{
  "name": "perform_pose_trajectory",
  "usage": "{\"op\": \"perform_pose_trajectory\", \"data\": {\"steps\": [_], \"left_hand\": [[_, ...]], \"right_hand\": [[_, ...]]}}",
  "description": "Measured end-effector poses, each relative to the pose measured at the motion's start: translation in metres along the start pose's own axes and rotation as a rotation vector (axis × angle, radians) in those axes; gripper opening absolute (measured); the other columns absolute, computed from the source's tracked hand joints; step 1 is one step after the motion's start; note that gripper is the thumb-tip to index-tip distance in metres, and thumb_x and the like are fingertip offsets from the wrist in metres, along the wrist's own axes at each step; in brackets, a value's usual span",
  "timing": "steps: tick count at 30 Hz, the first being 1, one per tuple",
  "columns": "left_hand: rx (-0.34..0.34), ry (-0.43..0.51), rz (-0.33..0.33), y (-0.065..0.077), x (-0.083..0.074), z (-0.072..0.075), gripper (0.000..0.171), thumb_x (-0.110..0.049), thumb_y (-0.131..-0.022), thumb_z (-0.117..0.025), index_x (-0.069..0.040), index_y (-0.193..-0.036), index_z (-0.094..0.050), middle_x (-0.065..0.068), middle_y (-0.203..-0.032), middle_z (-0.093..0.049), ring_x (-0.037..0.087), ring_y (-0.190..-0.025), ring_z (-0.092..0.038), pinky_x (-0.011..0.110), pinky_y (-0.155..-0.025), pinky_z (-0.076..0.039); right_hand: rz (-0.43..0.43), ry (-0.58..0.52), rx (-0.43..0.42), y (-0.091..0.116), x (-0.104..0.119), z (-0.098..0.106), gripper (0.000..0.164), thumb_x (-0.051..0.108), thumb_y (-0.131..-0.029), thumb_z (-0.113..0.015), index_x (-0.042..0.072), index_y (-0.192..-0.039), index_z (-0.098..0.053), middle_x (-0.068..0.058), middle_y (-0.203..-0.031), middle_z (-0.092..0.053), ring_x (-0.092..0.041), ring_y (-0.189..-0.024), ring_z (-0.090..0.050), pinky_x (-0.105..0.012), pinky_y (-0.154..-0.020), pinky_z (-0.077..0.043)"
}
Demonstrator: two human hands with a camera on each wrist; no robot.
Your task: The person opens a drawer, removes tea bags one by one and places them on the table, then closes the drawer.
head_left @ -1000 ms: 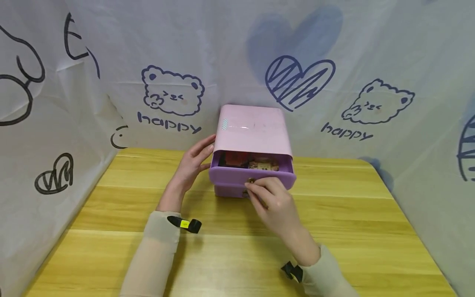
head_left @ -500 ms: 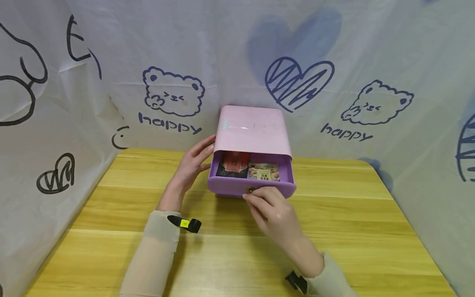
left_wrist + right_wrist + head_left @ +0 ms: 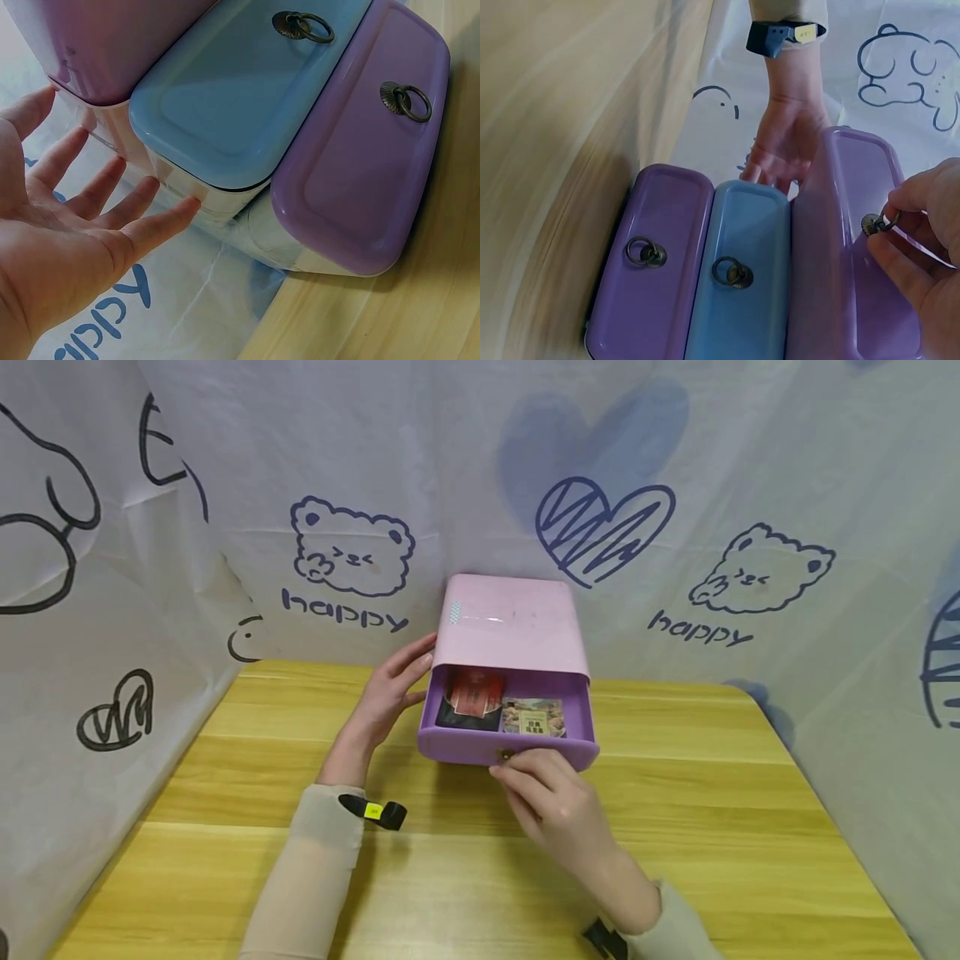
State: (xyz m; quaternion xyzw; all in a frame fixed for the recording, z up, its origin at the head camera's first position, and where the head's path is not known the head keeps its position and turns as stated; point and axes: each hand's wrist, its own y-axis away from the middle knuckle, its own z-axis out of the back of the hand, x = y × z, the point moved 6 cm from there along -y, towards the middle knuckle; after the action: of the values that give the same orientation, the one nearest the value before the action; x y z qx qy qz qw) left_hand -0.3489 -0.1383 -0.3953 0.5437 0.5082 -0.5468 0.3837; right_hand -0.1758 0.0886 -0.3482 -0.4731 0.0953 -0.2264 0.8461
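Observation:
A small drawer cabinet point(image 3: 513, 622) with a pink top stands at the back of the table. Its purple top drawer point(image 3: 457, 745) is slid well out. Inside lie a red and black packet point(image 3: 472, 697) and a brownish printed packet point(image 3: 534, 718), side by side. My right hand point(image 3: 558, 806) pinches the drawer's brass ring pull point(image 3: 872, 223) between thumb and fingers. With fingers spread and nearly straight, my left hand point(image 3: 82, 202) rests its fingertips against the cabinet's left side. Below, the blue middle drawer point(image 3: 225, 97) and purple bottom drawer point(image 3: 352, 150) are closed.
The wooden table point(image 3: 720, 793) reaches toward me and to both sides of the cabinet. White cloth point(image 3: 360, 435) with drawn bears and hearts hangs right behind it and along the sides. Brass rings hang on the two lower drawers.
My right hand has drawn the top drawer further out toward me, and both packets have come into fuller view. The left hand has stayed at the cabinet's side.

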Motion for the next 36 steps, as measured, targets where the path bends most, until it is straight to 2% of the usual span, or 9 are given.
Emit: {"op": "perform_pose_trajectory", "data": {"steps": [14,26,33,36], "left_hand": [[-0.001,-0.009,-0.003,0.0,0.001,0.0,0.054,-0.028,-0.109,-0.055,-0.014,-0.16,-0.043,0.005,-0.166,-0.039,0.03,-0.15,-0.038,0.061,-0.113,-0.043],[0.002,-0.014,-0.011,-0.001,0.001,0.001,0.054,-0.027,-0.109,-0.055,-0.013,-0.16,-0.042,0.006,-0.166,-0.038,0.031,-0.151,-0.037,0.062,-0.113,-0.043],[0.003,-0.029,-0.007,0.0,0.0,0.0,0.054,-0.029,-0.109,-0.056,-0.015,-0.16,-0.043,0.005,-0.166,-0.039,0.03,-0.15,-0.038,0.061,-0.112,-0.045],[0.003,-0.031,-0.005,0.0,0.0,0.0,0.055,-0.03,-0.109,-0.056,-0.015,-0.16,-0.043,0.005,-0.166,-0.039,0.03,-0.15,-0.039,0.061,-0.111,-0.045]], "right_hand": [[0.09,0.02,-0.025,0.005,0.02,0.009,0.024,0.012,-0.107,-0.057,0.004,-0.103,-0.08,-0.005,-0.099,-0.073,-0.022,-0.091,-0.069,-0.029,-0.084,-0.06],[0.111,0.042,0.051,0.016,0.023,0.006,0.029,0.013,-0.109,-0.051,0.003,-0.108,-0.079,-0.007,-0.109,-0.077,-0.025,-0.101,-0.071,-0.034,-0.095,-0.059],[0.101,0.052,0.071,0.021,0.022,0.004,0.024,0.011,-0.105,-0.057,0.003,-0.112,-0.078,-0.008,-0.114,-0.077,-0.026,-0.105,-0.071,-0.034,-0.1,-0.057],[0.105,0.05,0.068,0.023,0.021,0.004,0.025,0.011,-0.106,-0.055,0.003,-0.115,-0.077,-0.009,-0.116,-0.076,-0.026,-0.106,-0.071,-0.035,-0.101,-0.056]]}}
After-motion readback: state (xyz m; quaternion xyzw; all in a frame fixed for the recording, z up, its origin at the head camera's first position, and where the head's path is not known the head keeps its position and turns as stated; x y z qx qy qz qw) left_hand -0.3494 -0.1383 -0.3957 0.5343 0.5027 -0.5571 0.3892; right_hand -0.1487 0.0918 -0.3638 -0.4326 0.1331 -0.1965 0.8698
